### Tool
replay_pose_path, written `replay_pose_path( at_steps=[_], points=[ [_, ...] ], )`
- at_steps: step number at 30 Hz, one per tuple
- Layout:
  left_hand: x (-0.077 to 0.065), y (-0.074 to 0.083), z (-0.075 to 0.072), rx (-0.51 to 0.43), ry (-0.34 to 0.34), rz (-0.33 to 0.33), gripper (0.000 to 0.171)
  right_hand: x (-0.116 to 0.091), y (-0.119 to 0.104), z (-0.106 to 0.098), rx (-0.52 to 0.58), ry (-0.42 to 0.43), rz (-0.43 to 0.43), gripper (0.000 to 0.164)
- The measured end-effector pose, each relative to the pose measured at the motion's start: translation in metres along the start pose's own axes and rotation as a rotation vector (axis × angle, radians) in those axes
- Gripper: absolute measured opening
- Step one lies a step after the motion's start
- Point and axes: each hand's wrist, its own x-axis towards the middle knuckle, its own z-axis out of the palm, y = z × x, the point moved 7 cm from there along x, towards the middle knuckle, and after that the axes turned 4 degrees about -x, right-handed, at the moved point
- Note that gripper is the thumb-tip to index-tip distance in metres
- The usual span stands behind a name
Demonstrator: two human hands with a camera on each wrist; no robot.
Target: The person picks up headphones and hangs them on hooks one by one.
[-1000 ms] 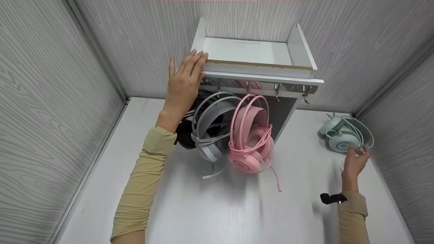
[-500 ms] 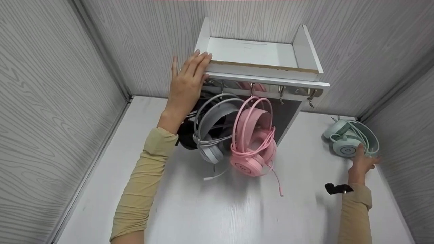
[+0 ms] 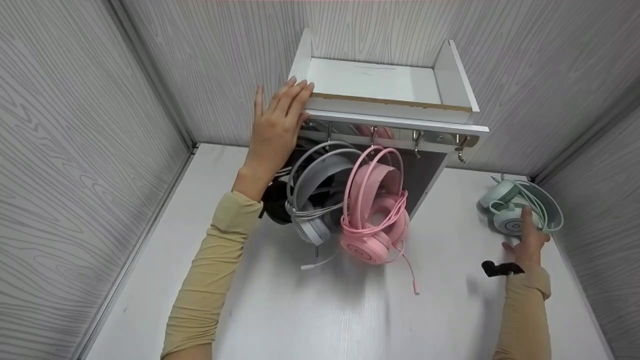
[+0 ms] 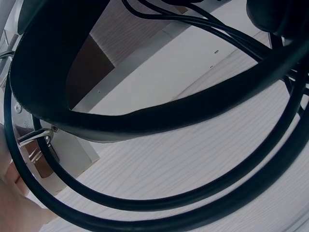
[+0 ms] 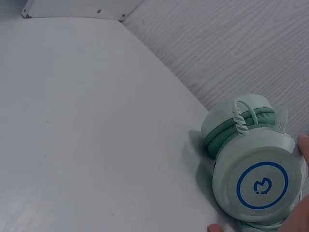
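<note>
My left hand [image 3: 274,131] rests on the left front corner of a white shelf [image 3: 390,111], fingers straight over its edge. Below that hand hangs a black headset [image 4: 145,123], mostly hidden in the head view, its band looped over a hook in the left wrist view. Beside it hang a grey headset [image 3: 325,172] and a pink headset [image 3: 372,210]. At the right, a mint-green headset [image 3: 510,217] lies on the table, its cable wrapped round it. My right hand [image 3: 531,245] is at its near ear cup, index finger extended over the cup, thumb spread apart below it.
Two hooks, one of them the right-end hook [image 3: 461,150], carry nothing. Grey wood-grain walls [image 3: 595,180] enclose the white table [image 3: 425,320] at the back and sides. The pink headset's microphone [image 3: 416,287] dangles low over the table.
My right hand has shifted from pinching at the mint-green headset's band to reaching over its near ear cup with thumb spread. My left hand stays on the shelf. The whole view has shifted slightly.
</note>
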Motion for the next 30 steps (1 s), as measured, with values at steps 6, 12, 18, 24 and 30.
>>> replay_pose_path(
  at_steps=[6,12,18,24,30],
  points=[
    [0.001,0.001,-0.002,0.009,0.006,0.007,0.046,0.004,-0.002,-0.002,-0.035,0.034,-0.011,0.119],
    [0.001,0.001,-0.002,0.014,-0.001,0.005,0.046,0.013,-0.009,-0.004,0.033,0.106,-0.057,0.117],
    [0.001,0.000,-0.002,0.004,-0.006,-0.004,0.046,0.016,-0.005,0.001,0.011,0.112,-0.043,0.126],
    [0.000,-0.001,-0.002,-0.002,0.004,-0.006,0.046,0.012,0.002,0.009,0.038,0.106,-0.070,0.129],
    [0.000,-0.001,0.000,0.002,-0.004,-0.006,0.047,0.004,0.004,0.016,0.199,0.076,-0.145,0.118]
  ],
)
